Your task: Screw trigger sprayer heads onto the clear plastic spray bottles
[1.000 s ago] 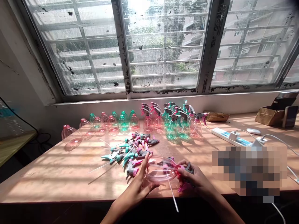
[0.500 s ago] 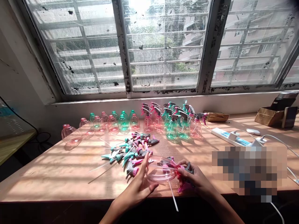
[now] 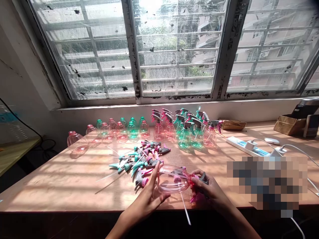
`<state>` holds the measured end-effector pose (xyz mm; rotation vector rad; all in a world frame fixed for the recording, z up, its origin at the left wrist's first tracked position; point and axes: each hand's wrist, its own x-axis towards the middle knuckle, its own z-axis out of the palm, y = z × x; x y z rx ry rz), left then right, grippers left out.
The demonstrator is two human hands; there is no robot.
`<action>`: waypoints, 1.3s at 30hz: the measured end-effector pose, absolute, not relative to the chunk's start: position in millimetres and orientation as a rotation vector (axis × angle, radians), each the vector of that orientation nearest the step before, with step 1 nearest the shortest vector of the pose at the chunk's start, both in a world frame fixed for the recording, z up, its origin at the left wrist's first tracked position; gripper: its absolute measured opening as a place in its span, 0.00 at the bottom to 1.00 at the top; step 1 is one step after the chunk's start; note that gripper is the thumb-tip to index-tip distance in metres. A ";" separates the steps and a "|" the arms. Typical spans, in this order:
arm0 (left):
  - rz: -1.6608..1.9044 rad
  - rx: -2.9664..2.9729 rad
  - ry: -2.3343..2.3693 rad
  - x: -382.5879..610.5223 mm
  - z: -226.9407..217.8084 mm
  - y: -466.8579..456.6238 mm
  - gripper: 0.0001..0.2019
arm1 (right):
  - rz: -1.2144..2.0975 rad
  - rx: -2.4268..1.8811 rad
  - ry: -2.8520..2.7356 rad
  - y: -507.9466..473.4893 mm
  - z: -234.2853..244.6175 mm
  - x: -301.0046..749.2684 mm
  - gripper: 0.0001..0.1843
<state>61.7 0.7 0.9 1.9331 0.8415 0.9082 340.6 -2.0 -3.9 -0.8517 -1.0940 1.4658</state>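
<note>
My left hand (image 3: 152, 192) grips the base end of a clear pink bottle (image 3: 171, 186), which lies on its side in the air above the table's front edge. My right hand (image 3: 206, 186) is closed at the bottle's neck, around a spray head with a grey body (image 3: 204, 178) and pink trigger (image 3: 198, 197). The fingers partly hide how the head and neck meet. A thin clear tube (image 3: 185, 209) hangs below the bottle; which spray head it belongs to I cannot tell. Just beyond lies a pile of loose pink and teal spray heads (image 3: 139, 162).
Several bottles without heads (image 3: 121, 131) stand at the back left. Several bottles with spray heads (image 3: 184, 136) stand right of them. A white power strip (image 3: 246, 146), a brown packet (image 3: 233, 124) and a cardboard box (image 3: 285, 122) are on the right, near a blurred patch.
The view has shifted slightly. Both hands keep the bottle and spray head in nearly the same pose.
</note>
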 end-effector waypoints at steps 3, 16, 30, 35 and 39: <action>0.901 1.904 0.848 62.7 3.0 -1.4 0.54 | 1.456 -0.864 -1.117 -2.7 -4.8 340.6 0.25; 0.929 1.966 0.837 65.3 5.1 -2.6 0.49 | 1.446 -0.869 -1.143 -2.8 -3.6 340.8 0.25; 0.899 2.042 0.851 61.4 6.4 -0.6 0.46 | 1.417 -0.877 -1.199 -3.6 -2.0 339.5 0.24; 0.876 1.973 0.858 63.5 8.9 -3.6 0.56 | 1.408 -0.891 -1.248 -3.8 -2.1 339.8 0.24; 0.908 1.985 0.852 63.5 8.5 -2.6 0.53 | 1.405 -0.899 -1.242 -4.4 -0.7 340.2 0.24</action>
